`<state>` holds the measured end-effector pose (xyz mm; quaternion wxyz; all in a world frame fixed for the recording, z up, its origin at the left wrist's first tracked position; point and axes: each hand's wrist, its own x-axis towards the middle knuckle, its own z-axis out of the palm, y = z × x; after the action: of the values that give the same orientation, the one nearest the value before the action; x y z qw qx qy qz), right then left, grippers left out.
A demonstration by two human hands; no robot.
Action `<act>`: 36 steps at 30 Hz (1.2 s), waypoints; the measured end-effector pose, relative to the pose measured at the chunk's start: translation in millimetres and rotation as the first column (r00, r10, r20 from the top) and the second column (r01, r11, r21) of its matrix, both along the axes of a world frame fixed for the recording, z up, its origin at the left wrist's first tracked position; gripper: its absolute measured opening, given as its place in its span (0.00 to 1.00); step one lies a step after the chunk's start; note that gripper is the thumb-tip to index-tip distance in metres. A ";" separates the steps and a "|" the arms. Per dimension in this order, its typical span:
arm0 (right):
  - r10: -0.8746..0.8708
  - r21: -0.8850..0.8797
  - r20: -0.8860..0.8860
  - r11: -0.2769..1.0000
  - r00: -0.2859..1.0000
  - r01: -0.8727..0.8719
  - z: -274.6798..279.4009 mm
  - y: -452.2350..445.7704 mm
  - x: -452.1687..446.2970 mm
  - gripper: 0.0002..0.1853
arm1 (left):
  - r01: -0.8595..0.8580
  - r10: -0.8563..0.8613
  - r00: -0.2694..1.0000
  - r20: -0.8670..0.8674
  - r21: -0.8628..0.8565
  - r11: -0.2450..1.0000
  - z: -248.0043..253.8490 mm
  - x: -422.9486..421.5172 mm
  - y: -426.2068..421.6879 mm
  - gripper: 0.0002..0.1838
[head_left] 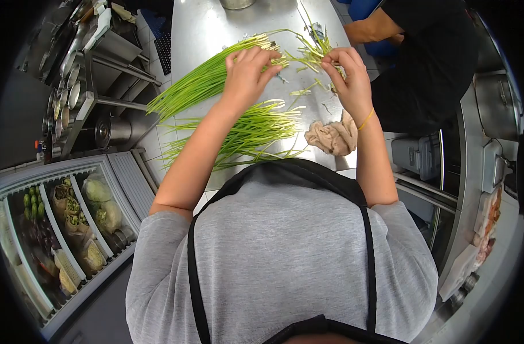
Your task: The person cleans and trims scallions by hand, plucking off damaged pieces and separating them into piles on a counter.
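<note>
A thick bunch of long green chives point(196, 80), pale at the root ends, lies slantwise on the steel table. My left hand point(250, 71) rests over its root end, thumb apart from the curved fingers. On the right, my right hand point(349, 77) hovers at a heap of pale and green trimmings point(310, 54), thumb and forefinger pinched together. Whatever is between those fingertips is too small to make out. Closer to my body lies a second, looser spread of chives point(247, 132). A crumpled beige cloth point(333, 136) sits below my right wrist.
The steel table point(199, 23) carries a metal pot point(237, 3) at its far edge. Another person in black point(428, 63) stands close on the right, a forearm near the table. A glass-topped chest of vegetables point(67, 229) is at lower left, beneath racks of pans point(72, 94).
</note>
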<state>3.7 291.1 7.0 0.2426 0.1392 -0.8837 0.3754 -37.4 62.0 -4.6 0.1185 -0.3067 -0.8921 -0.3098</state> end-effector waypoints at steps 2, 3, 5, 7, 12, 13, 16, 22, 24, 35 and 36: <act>0.033 -0.039 0.028 0.999 0.999 -0.031 10.8 3.2 13.5 0.05 | -0.013 0.013 1.000 0.002 0.070 0.997 2.7 19.4 6.8 0.12; 0.080 -0.067 0.059 0.995 0.995 -0.076 18.0 5.1 21.5 0.05 | 0.080 -0.077 0.996 -0.034 0.105 0.991 2.5 33.0 9.6 0.13; 0.131 -0.101 0.091 0.988 0.987 -0.121 31.9 9.9 35.0 0.05 | 0.170 -0.162 0.984 -0.069 0.133 0.976 5.4 57.7 12.4 0.14; 0.077 -0.123 0.113 0.990 0.991 -0.062 42.6 17.2 46.7 0.04 | 0.257 -0.227 0.960 -0.162 0.196 0.946 10.8 77.2 13.2 0.15; 0.101 -0.148 0.150 0.986 0.984 -0.078 49.5 18.2 59.7 0.05 | 0.128 -0.075 0.964 -0.256 0.198 0.972 34.3 82.7 6.2 0.16; 0.139 -0.136 0.145 0.983 0.980 -0.119 49.5 13.5 60.9 0.05 | 0.077 -0.032 0.966 -0.256 0.167 0.983 37.1 81.6 5.6 0.15; 0.193 -0.137 0.130 0.975 0.973 -0.175 43.2 -2.4 60.2 0.05 | 0.180 -0.167 0.976 -0.138 0.095 0.979 29.1 76.4 -0.1 0.11; 0.176 -0.105 0.137 0.981 0.975 -0.163 -8.1 -20.8 40.3 0.06 | 0.003 -0.005 1.000 0.024 0.076 0.997 1.4 70.9 -11.2 0.05; 0.126 -0.036 0.119 0.992 0.985 -0.122 -10.4 -29.8 37.7 0.07 | -0.021 0.020 1.000 0.007 0.040 0.999 -3.9 66.7 -14.7 0.05; 0.161 -0.053 0.143 0.986 0.977 -0.155 -17.7 -45.0 29.9 0.05 | -0.032 0.032 0.999 -0.040 0.012 0.999 -2.5 63.4 -18.5 0.05; 0.141 -0.160 0.161 0.980 0.977 -0.115 -22.6 -42.7 26.7 0.04 | -0.050 0.050 0.998 -0.042 0.009 0.999 -3.0 62.7 -19.5 0.05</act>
<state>30.4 248.4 -15.6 0.1507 0.1446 -0.8596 0.4663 25.2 42.4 -7.6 0.1461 -0.2904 -0.8956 -0.3038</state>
